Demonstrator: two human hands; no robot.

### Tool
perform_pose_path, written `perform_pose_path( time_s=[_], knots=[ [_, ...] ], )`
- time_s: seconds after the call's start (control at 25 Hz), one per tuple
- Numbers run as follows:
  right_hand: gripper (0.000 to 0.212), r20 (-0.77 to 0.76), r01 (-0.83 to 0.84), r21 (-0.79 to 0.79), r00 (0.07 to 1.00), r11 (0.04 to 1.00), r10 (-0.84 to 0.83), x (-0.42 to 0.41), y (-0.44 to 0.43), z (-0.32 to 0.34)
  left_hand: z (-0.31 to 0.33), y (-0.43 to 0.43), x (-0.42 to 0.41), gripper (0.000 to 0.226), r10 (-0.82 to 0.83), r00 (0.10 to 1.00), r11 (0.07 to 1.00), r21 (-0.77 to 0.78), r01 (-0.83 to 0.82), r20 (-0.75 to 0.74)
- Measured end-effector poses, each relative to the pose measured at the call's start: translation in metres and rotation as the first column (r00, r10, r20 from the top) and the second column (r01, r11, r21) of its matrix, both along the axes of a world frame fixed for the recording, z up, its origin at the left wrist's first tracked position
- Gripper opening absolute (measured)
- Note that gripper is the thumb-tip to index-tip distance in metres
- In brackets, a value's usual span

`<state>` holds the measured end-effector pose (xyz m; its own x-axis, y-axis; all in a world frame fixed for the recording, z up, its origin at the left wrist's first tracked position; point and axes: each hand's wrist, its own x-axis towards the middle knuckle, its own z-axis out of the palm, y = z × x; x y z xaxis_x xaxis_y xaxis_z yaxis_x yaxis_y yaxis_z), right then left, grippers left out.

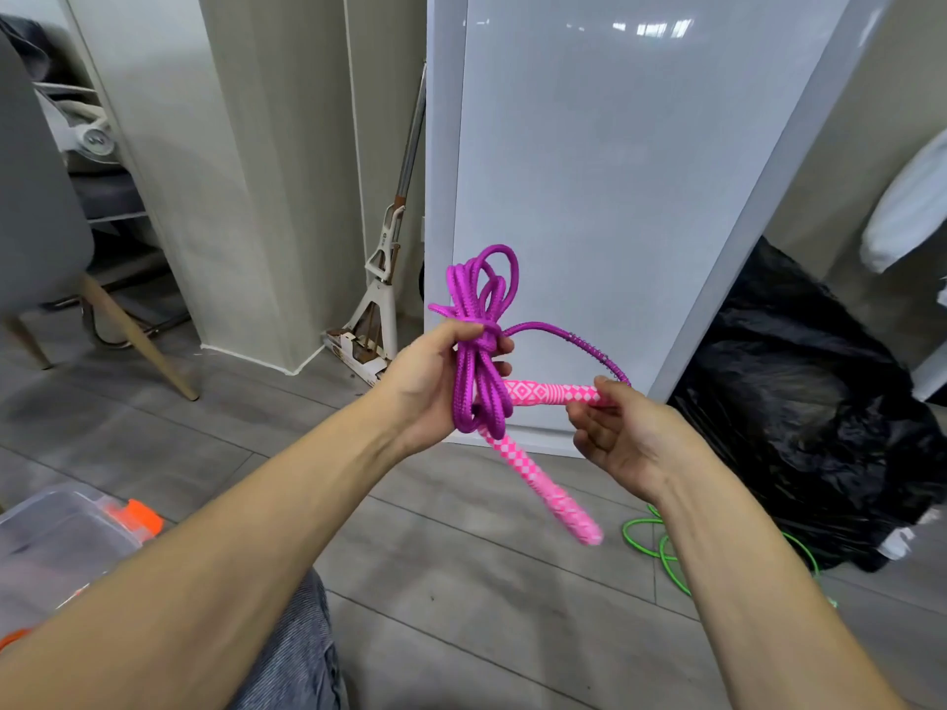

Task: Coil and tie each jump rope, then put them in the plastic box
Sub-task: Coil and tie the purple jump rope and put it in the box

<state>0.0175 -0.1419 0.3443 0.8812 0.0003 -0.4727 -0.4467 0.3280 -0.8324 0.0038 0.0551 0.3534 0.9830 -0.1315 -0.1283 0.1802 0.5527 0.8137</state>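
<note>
Two hands over open floor: left hand clasping coil, right hand apparently pinching handle.

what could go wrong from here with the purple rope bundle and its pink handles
1. The wrap round the purple braided rope looks loose and only the left hand grips it; easing off could let the upper loops spring apart.
2. The right hand holds one pink patterned handle, but the other pink handle dangles free and may swing and drag the coils askew.
</note>
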Motion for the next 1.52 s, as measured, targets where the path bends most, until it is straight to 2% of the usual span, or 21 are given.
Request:
perform_pose_path(
  time_s=[0.08,0.2,0.28,0.32,0.36,0.44,0.52,0.56,0.64,0.72,0.76,0.88,0.96,1.04,1.08,1.16,1.28,1.4,1.44,1.52],
  knots=[
    [0.018,-0.021,0.01,0.033,1.0,0.999,-0.009,0.0,-0.001,0.0,0.001,-0.001,0.0,0.016,-0.017,0.999,1.0,-0.025,0.018,0.049],
    [0.019,0.036,-0.044,-0.005,0.998,0.999,0.044,0.0,0.0,0.001,-0.005,-0.002,0.001,0.032,0.024,0.993,1.0,-0.002,-0.024,0.113],
    [0.02,0.107,-0.102,-0.037,0.989,0.994,0.105,-0.001,0.002,0.005,-0.007,0.0,0.003,0.039,0.07,0.987,0.994,0.075,-0.082,0.147],
    [0.02,0.135,-0.135,-0.041,0.981,0.99,0.14,-0.002,0.003,0.006,-0.008,0.002,0.003,0.041,0.091,0.979,0.977,0.172,-0.123,0.18],
    [0.02,0.155,-0.173,-0.046,0.972,0.984,0.178,-0.004,0.004,0.006,-0.009,0.005,0.004,0.043,0.096,0.969,0.936,0.31,-0.166,0.229],
    [0.022,0.173,-0.234,-0.09,0.953,0.968,0.247,-0.008,0.008,0.004,-0.012,0.009,0.003,0.046,0.041,0.943,0.767,0.594,-0.242,0.331],
    [0.022,0.184,-0.246,-0.124,0.946,0.961,0.266,-0.009,0.014,-0.001,-0.015,0.009,0.002,0.048,0.005,0.92,0.611,0.727,-0.314,0.392],
    [0.021,0.188,-0.222,-0.112,0.952,0.969,0.24,-0.009,0.017,-0.001,-0.015,0.007,0.002,0.047,0.03,0.911,0.602,0.72,-0.346,0.412],
    [0.018,0.169,-0.105,-0.033,0.98,0.994,0.109,-0.006,0.019,0.0,-0.011,0.002,0.004,0.038,0.182,0.898,0.725,0.562,-0.397,0.399],
    [0.018,0.147,0.001,0.041,0.989,0.999,-0.007,-0.005,0.02,0.004,-0.009,-0.001,0.009,0.028,0.341,0.897,0.834,0.349,-0.427,0.282],
    [0.018,0.162,0.002,0.047,0.987,0.999,-0.009,-0.007,0.023,0.005,-0.01,0.0,0.011,0.026,0.384,0.898,0.857,0.279,-0.433,0.214],
    [0.023,0.37,-0.068,-0.093,0.924,0.993,0.098,-0.02,0.036,0.006,-0.016,0.007,0.017,0.03,0.484,0.865,0.829,0.248,-0.501,0.13],
    [0.02,0.541,-0.056,-0.211,0.825,0.976,0.164,-0.029,0.047,0.008,-0.018,0.013,0.018,0.032,0.554,0.817,0.771,0.272,-0.577,0.161],
    [0.015,0.619,-0.052,-0.289,0.751,0.956,0.228,-0.032,0.052,0.01,-0.019,0.017,0.018,0.034,0.583,0.792,0.735,0.296,-0.61,0.183],
    [0.015,0.613,-0.054,-0.306,0.753,0.95,0.24,-0.031,0.052,0.009,-0.019,0.018,0.019,0.034,0.576,0.799,0.743,0.296,-0.6,0.175],
    [0.02,0.505,-0.057,-0.243,0.845,0.968,0.176,-0.023,0.045,0.004,-0.017,0.015,0.017,0.034,0.501,0.857,0.82,0.251,-0.515,0.122],
    [0.024,0.243,0.027,-0.09,0.97,0.996,-0.004,-0.007,0.027,-0.002,-0.003,0.005,0.007,0.03,0.252,0.967,0.961,0.127,-0.247,-0.031],
    [0.027,0.11,0.107,-0.024,0.989,0.994,-0.103,0.003,0.014,-0.004,0.004,0.006,0.001,0.036,0.041,0.996,0.997,-0.069,-0.046,-0.074],
    [0.027,0.091,0.125,0.009,0.988,0.992,-0.125,0.004,0.011,-0.004,0.004,0.006,0.001,0.039,0.009,0.998,0.995,-0.095,-0.016,-0.065],
    [0.026,0.065,0.147,0.083,0.986,0.986,-0.152,0.005,0.006,-0.002,0.001,0.003,0.002,0.046,-0.011,1.0,0.999,-0.034,0.011,-0.022]
  ],
)
